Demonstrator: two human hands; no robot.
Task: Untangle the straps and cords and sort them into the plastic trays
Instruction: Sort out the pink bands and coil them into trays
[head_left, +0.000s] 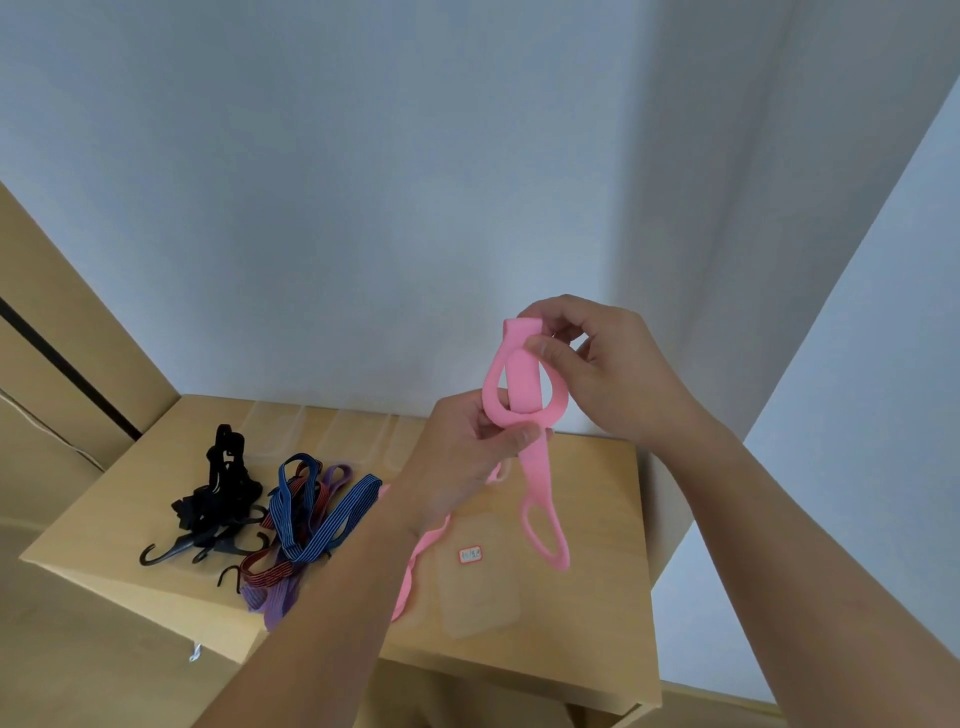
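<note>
Pink elastic strap (521, 384) held looped above wooden table (597, 493). Pinched at top fold between right hand (613, 374) thumb and forefinger; pinched lower, at the crossing, by left hand (462, 457) thumb and fingers. Tail dangling over clear plastic tray (478, 603). Tangled bungee cords (306, 514) lying further left.

A single wide-angle view from the person's head faces forward and down, close over both forearms, with the left hand (465, 460) and right hand (610, 374) near centre frame. The wooden surface (597, 478) lies below them; a pale wall (363, 182) fills the upper half.
</note>
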